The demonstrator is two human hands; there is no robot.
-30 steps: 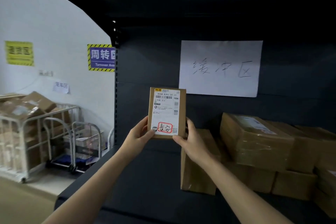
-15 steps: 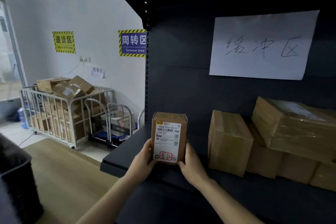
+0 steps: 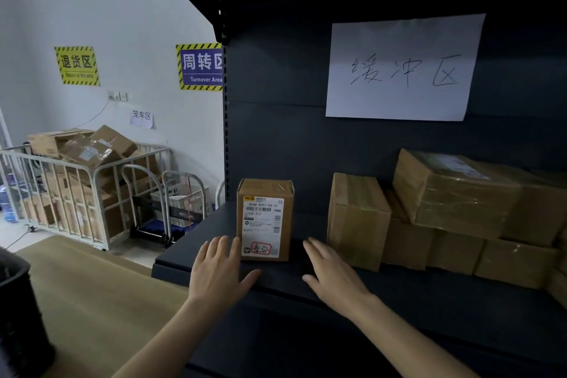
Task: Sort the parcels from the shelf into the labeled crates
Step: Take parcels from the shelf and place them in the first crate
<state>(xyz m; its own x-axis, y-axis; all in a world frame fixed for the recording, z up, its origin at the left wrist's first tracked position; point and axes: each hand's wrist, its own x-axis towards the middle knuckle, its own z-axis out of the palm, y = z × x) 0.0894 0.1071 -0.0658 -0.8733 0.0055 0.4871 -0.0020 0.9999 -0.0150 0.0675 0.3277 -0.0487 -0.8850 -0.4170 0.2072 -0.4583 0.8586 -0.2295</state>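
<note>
The small labeled parcel [image 3: 265, 219] stands upright on the dark shelf [image 3: 196, 250], free of either grip, between the left hand [image 3: 219, 271], fingers spread and just touching its lower left edge, and the right hand [image 3: 333, 275], spread and slightly apart

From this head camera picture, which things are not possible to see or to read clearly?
- Small print on the label of the small parcel: too small to read in the head view.
- The stacked boxes at right: cut off by the frame edge, so their count is unclear.
- Labeled crates: none clearly in view; a dark object at lower left is cropped.
- Left hand and right hand: open; palms hidden, so contact with the shelf is unclear.
</note>
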